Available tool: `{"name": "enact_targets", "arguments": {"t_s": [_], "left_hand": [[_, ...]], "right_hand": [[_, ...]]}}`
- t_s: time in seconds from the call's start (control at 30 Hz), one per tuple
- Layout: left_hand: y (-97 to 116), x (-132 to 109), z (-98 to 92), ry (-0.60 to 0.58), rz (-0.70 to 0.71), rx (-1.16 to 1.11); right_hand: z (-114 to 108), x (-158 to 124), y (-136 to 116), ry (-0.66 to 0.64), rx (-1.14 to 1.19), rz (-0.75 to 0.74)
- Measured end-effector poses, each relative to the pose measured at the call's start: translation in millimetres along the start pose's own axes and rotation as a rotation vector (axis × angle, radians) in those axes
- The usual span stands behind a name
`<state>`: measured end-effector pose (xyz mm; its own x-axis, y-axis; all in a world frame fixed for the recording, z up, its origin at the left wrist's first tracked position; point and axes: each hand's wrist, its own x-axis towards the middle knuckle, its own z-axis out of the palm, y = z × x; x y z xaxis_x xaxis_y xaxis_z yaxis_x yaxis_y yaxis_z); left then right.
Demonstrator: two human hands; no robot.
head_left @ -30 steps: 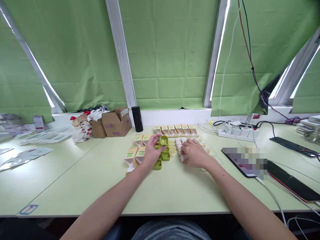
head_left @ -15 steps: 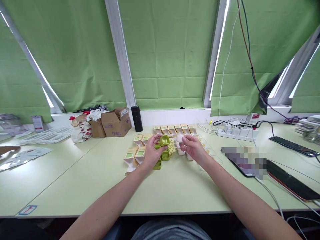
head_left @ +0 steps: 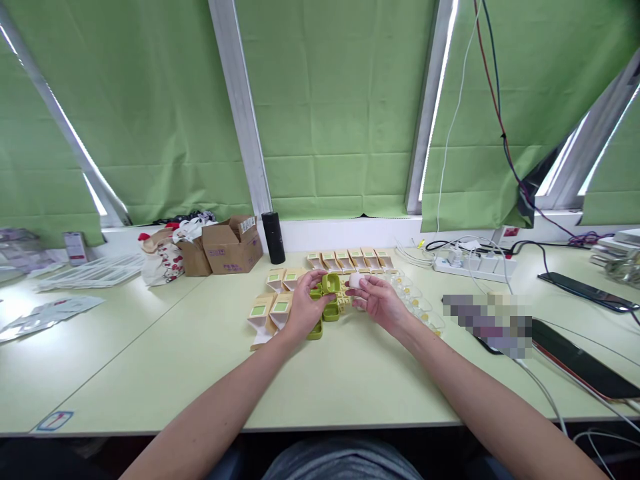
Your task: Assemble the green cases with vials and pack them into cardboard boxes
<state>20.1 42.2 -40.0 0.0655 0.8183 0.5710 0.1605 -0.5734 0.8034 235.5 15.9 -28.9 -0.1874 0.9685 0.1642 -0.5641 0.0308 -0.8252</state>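
Boxes (head_left: 260,311), four, are laid beside left hand (head_left: 303,307), clamped on one green case (head_left: 330,283); right hand (head_left: 381,303) clamped on one white piece (head_left: 355,281).

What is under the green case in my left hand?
More green cases lie on the table beneath the green case in the left hand. The hand hides part of that row; the right hand holds a pale piece.

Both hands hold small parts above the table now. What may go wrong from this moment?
The right hand seems to pinch the white piece with fingertips only; it may slip and drop among the small yellow pieces. The left hand holds the green case just above other green cases, so its wrist might knock them or the small boxes beside it.
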Motion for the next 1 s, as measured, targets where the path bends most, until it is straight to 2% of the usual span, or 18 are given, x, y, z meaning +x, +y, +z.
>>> {"name": "enact_targets", "arguments": {"t_s": [0.53,0.77,1.0], "left_hand": [[7.8,-4.1,0.6,0.015,0.026,0.033],[10.1,-5.7,0.4,0.006,0.004,0.077],[9.4,-5.9,2.2,0.037,0.007,0.097]], "right_hand": [[4.8,-1.8,1.1,0.053,-0.041,-0.082],[-0.1,1.3,3.3,0.061,-0.102,-0.048],[-1.0,2.2,0.7,0.011,-0.067,-0.047]]}}
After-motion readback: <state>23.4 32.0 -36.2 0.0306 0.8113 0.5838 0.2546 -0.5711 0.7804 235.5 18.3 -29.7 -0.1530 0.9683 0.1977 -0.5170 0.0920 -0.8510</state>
